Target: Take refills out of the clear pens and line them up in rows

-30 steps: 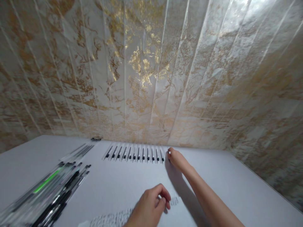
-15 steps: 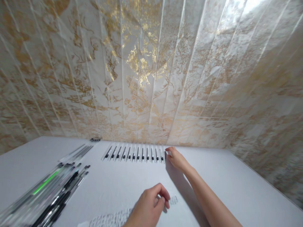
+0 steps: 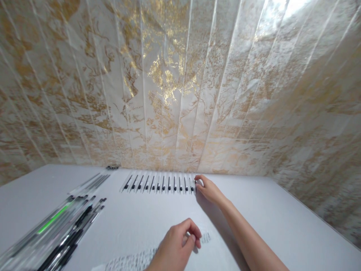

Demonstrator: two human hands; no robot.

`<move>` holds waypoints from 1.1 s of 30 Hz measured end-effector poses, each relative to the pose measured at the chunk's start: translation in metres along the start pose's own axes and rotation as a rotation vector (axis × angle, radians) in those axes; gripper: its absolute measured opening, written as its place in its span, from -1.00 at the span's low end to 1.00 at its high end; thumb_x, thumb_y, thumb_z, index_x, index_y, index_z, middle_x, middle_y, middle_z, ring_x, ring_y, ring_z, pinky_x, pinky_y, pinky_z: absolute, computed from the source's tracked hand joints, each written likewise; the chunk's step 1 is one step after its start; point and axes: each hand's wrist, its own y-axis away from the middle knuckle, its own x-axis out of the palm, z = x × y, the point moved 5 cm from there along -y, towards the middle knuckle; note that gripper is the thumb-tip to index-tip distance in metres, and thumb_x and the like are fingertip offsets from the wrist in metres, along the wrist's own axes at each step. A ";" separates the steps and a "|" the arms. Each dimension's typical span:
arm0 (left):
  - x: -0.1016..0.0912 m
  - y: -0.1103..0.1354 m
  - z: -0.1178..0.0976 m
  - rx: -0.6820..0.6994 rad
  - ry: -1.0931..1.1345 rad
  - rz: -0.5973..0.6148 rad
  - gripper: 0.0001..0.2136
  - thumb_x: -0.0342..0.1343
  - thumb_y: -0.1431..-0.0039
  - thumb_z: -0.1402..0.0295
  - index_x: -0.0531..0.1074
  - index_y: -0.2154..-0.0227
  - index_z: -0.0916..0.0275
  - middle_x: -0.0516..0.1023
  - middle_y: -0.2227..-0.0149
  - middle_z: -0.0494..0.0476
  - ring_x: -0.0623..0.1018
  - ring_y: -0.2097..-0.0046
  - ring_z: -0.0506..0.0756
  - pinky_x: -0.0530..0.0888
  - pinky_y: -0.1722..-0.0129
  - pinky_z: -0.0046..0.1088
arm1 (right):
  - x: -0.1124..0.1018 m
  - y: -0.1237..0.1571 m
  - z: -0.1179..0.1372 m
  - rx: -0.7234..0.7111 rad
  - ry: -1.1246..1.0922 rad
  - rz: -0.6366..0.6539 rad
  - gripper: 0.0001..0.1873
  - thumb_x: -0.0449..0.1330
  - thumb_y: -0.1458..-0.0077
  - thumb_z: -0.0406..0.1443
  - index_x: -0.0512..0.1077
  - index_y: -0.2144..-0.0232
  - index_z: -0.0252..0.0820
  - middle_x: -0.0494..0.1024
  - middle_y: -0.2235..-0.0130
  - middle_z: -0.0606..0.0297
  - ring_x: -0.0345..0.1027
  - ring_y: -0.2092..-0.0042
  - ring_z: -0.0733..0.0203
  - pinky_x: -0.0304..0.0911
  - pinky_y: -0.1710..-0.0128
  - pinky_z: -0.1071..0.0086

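A row of several clear pens with black grips (image 3: 159, 183) lies side by side at the far edge of the white table (image 3: 270, 214), against the wall. My right hand (image 3: 208, 189) reaches to the right end of that row, its fingers curled and touching the last pen. My left hand (image 3: 177, 246) rests nearer to me with its fingers curled, pressing on a white paper with rows of scribbles (image 3: 135, 259).
A heap of loose pens (image 3: 56, 233), one with a green barrel, lies at the left front. A few more pens (image 3: 93, 181) lie behind it. The gold-veined panelled wall (image 3: 180, 94) stands right behind the table.
My right hand has edged slightly left and back against the end of the pen row. My left hand has stayed on the paper.
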 end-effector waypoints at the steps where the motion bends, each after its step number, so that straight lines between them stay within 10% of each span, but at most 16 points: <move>1: 0.000 0.000 0.000 0.002 -0.001 0.002 -0.87 -0.09 -0.10 0.45 0.36 0.40 0.21 0.53 0.42 0.03 0.49 0.32 0.06 0.37 0.26 -0.45 | 0.000 0.001 0.002 -0.002 0.000 -0.003 -0.63 0.08 -0.08 -0.33 0.37 0.03 -0.28 0.51 -0.03 0.04 0.36 -0.06 0.08 0.14 -0.05 0.37; 33: 0.000 0.001 0.000 -0.014 0.057 -0.046 -0.88 -0.07 -0.09 0.47 0.37 0.39 0.22 0.51 0.43 0.02 0.45 0.37 0.04 0.33 0.31 -0.45 | 0.003 -0.002 -0.001 0.012 -0.035 -0.030 -0.61 0.06 -0.04 -0.39 0.39 0.04 -0.22 0.54 0.04 0.12 0.42 0.16 0.15 0.19 0.10 0.37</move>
